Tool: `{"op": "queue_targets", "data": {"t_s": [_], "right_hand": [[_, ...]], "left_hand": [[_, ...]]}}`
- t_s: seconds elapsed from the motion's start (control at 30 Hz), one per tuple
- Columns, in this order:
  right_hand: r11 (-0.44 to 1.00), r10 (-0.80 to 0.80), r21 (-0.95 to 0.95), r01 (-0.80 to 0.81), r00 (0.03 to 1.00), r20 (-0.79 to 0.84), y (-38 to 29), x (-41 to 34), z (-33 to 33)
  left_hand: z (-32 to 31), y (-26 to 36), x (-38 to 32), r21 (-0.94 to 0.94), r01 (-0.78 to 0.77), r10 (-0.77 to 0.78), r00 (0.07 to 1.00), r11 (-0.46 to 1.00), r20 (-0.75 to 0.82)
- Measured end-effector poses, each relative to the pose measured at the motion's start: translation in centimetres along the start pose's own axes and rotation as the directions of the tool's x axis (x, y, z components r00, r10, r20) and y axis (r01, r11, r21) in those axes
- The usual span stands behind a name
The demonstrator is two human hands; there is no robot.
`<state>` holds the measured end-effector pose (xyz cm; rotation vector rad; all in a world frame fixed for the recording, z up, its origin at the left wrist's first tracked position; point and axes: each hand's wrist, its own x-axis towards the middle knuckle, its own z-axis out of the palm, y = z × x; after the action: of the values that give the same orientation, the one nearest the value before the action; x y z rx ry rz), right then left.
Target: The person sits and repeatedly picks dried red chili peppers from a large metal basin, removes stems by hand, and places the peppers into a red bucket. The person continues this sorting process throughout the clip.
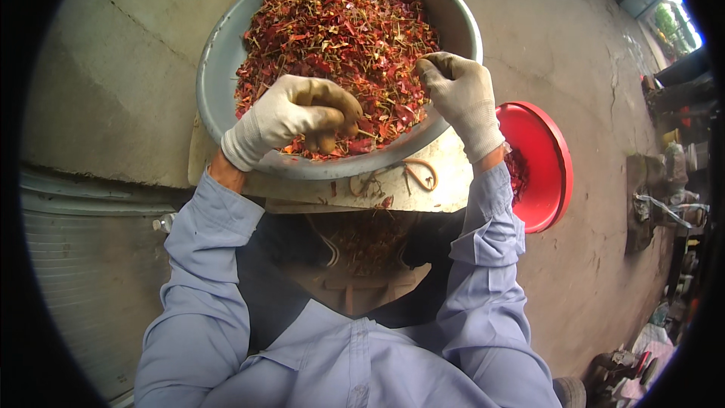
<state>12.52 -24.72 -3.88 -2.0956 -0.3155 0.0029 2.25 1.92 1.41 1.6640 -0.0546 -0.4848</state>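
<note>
A large grey basin (218,62) holds a heap of dried red plant pieces (340,28), perhaps chilli, mixed with yellowish stems. My left hand (306,113), in a white glove with stained fingers, is over the heap's near left part, its fingers curled; whether anything is between them cannot be told. At the basin's right side is my right hand (456,82), gloved too, with thumb and fingertips brought together at the heap's edge. Anything pinched there is too small to make out. Scissors with orange handles (420,174) lie just below the basin's near rim.
The basin stands on a pale board (447,181). To the right, a red basin (552,181) with some red pieces is partly behind my right forearm. A clear bottle (163,222) is near my left sleeve. Assorted objects line the far right over the concrete floor (578,56).
</note>
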Motion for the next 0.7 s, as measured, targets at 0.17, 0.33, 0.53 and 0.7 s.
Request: {"op": "queue_targets", "data": {"t_s": [0.17, 0.33, 0.53, 0.7], "right_hand": [[1.0, -0.006, -0.029, 0.006, 1.0, 0.001, 0.0, 0.1, 0.1], [0.999, -0.022, -0.032, 0.022, 1.0, -0.003, 0.4, 0.2, 0.4], [0.999, -0.042, -0.029, 0.042, 0.999, -0.015, 0.6, 0.2, 0.3], [0.998, -0.044, -0.05, 0.043, 0.999, -0.013, 0.4, 0.2, 0.1]], "left_hand": [[2.7, 1.0, -1.2, 0.027, 0.077, -0.081, 0.967, 0.997, 0.242], [3.7, 0.9, -1.3, 0.138, 0.137, -0.173, 0.937, 0.981, 0.302], [3.7, 0.7, -1.6, 0.173, 0.071, -0.122, 0.946, 0.982, 0.3], [3.6, 0.2, -1.5, 0.163, 0.06, -0.114, 0.933, 0.985, 0.341]]}}
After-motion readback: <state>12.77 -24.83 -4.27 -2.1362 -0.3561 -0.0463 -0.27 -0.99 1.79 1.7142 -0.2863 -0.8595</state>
